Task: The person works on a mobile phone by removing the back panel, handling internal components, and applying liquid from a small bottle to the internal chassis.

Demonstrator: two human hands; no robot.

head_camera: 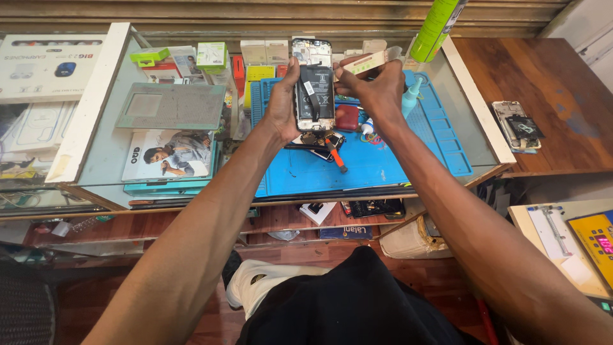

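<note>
I hold an opened phone [313, 83] with its back cover off, battery and black inner parts showing, upright above the blue work mat [357, 163]. My left hand [283, 99] grips its left edge. My right hand [373, 86] touches its right edge and pinches a thin pale flat tool [373, 61] that points toward the phone's upper right side. Below the phone lie small phone parts [317, 140] and an orange-handled screwdriver [336, 158] on the mat.
A green spray can [436, 27] and a blue-tipped glue bottle [410, 99] stand at the mat's right. Boxes of accessories [211, 56] line the glass counter's back. Another opened phone [517, 124] lies on the wooden table at right. A yellow meter [597, 246] sits lower right.
</note>
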